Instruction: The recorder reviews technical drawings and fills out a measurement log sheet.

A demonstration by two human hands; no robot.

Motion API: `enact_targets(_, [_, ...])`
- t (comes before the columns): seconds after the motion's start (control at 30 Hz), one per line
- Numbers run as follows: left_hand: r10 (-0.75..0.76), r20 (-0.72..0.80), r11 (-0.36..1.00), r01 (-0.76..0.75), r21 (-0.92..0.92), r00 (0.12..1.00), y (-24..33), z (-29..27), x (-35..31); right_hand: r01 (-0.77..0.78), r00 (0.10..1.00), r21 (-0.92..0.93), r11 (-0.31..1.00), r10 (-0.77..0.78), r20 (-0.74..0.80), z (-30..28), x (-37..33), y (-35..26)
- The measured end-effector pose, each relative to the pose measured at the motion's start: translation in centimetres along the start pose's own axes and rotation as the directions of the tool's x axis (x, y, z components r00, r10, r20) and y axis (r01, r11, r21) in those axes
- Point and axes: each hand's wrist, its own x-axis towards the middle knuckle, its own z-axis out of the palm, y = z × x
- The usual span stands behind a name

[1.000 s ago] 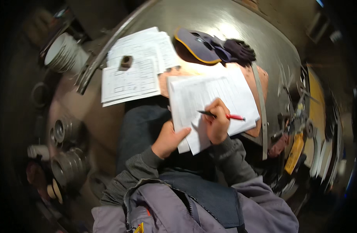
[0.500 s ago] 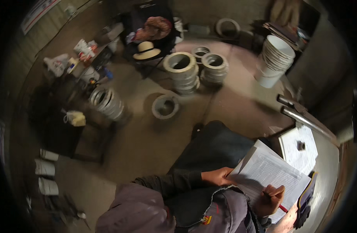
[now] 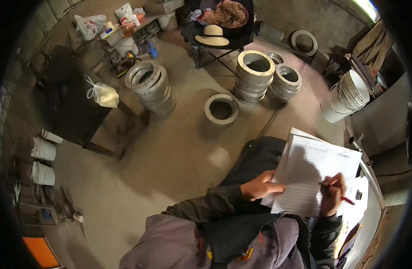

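A pad of printed, ruled sheets [image 3: 311,163] rests over my dark-trousered leg at the right. My left hand [image 3: 261,185] grips its left edge, the thumb lying on top of the paper. In my right hand [image 3: 332,197] is a pen [image 3: 348,201] with a red end. Its dark tip points at the page near the middle of the right half; whether it touches the paper I cannot tell. Further loose papers [image 3: 361,184] lie under and beside the pad, with a small dark block [image 3: 359,195] on them.
Stacks of grey metal rings [image 3: 152,92] stand on the floor, with a single ring [image 3: 221,109] between them. White nested buckets [image 3: 349,94] are at the right. Ahead, a folding chair [image 3: 215,47] carries a straw hat [image 3: 212,36]. A dark table [image 3: 73,121] is on the left.
The whole view has swung, shifting most of the room rightward. My right hand has turned, and the pen tip now points onto the page. My left hand still holds the sheets.
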Motion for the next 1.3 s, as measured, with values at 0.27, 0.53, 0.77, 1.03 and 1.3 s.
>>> enact_targets(0.27, [-0.011, 0.133, 0.999, 0.016, -0.035, 0.991, -1.8, 2.4, 4.3, 0.337, 0.942, -0.109, 0.935, -0.335, 0.032, -9.4, 2.8, -7.6])
enact_targets(0.53, [-0.125, 0.002, 0.991, 0.125, -0.055, 0.992, -4.3, 0.6, 4.7, -0.123, 0.992, 0.103, 0.987, 0.125, -0.009, -3.7, 3.2, 3.2])
enact_targets(0.77, [-0.272, -0.326, 0.912, 0.351, 0.214, 0.905, -4.2, -2.4, 5.2, -0.520, 0.844, 0.509, 0.686, 0.507, 0.178, -2.3, 6.2, 14.4])
enact_targets(1.03, [-0.367, -0.636, 0.916, 0.384, -0.118, 0.679, -1.5, -1.2, 1.3, -0.633, 0.773, 0.485, 0.603, 0.450, 0.448, 3.8, 7.3, 15.9])
enact_targets(1.3, [-0.217, -0.691, 0.976, 0.161, -0.146, 0.690, -5.9, 4.0, -2.2, -0.260, 0.896, 0.073, 0.963, 0.212, 0.389, 2.5, 2.6, 12.4])
